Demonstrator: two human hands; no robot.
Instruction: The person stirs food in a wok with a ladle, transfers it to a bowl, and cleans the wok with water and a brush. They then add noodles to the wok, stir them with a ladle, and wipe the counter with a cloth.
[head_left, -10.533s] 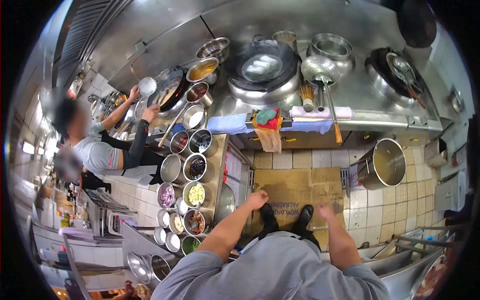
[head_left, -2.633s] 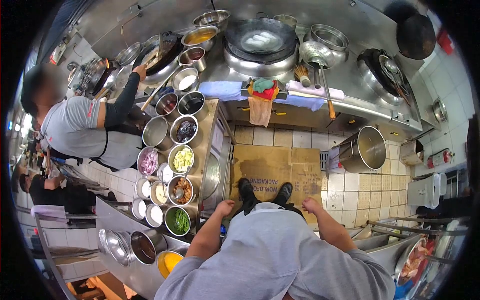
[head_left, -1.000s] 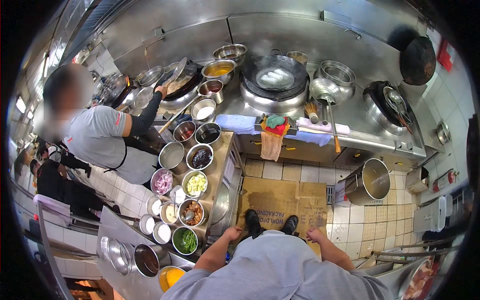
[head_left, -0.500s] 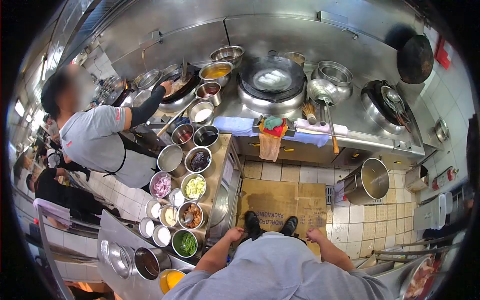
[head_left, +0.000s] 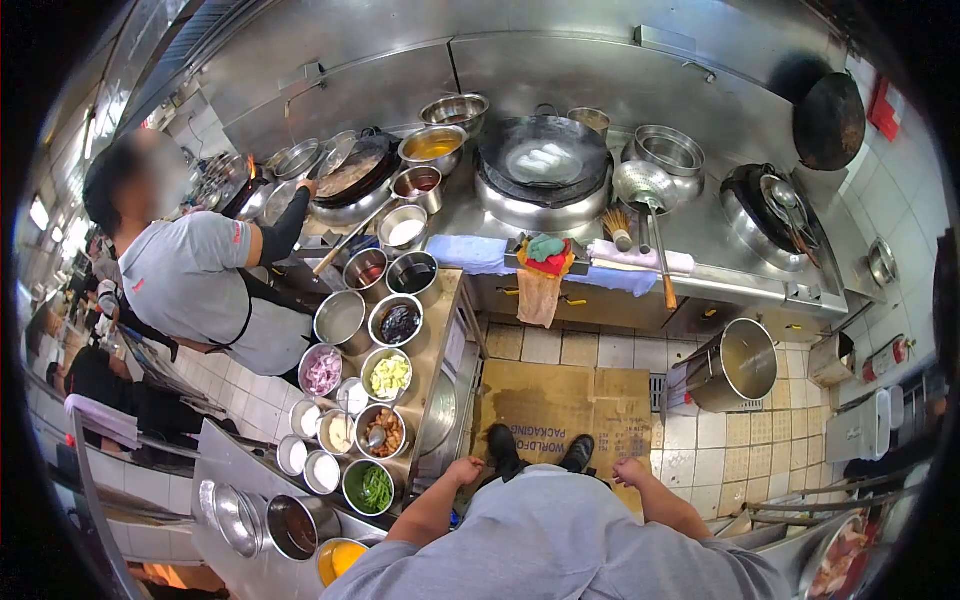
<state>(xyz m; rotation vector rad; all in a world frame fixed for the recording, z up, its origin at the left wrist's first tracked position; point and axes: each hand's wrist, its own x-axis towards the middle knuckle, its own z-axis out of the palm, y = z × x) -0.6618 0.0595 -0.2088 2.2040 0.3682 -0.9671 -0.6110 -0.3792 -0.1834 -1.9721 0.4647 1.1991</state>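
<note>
My left hand hangs beside my body, fingers loosely curled in, with no object showing in it. It is nearest to the prep counter with a steel bowl of green vegetables and a bowl of brown meat-like pieces with a spoon in it. On the other side, my right hand hangs over the floor edge of the cardboard sheet, also curled and touching nothing. Ahead on the stove, a black wok holds several white pieces in liquid. A perforated strainer with a wooden handle lies to its right.
At left a co-worker reaches to another wok. Bowls of chopped onion, pale green pieces and dark sauce crowd the counter. A large steel pot stands on the tiled floor. Folded cloths line the stove edge.
The co-worker's arm has moved down and left, and the tool in their wok has shifted. A flame shows at the far-left burner. My hands have stayed in place.
</note>
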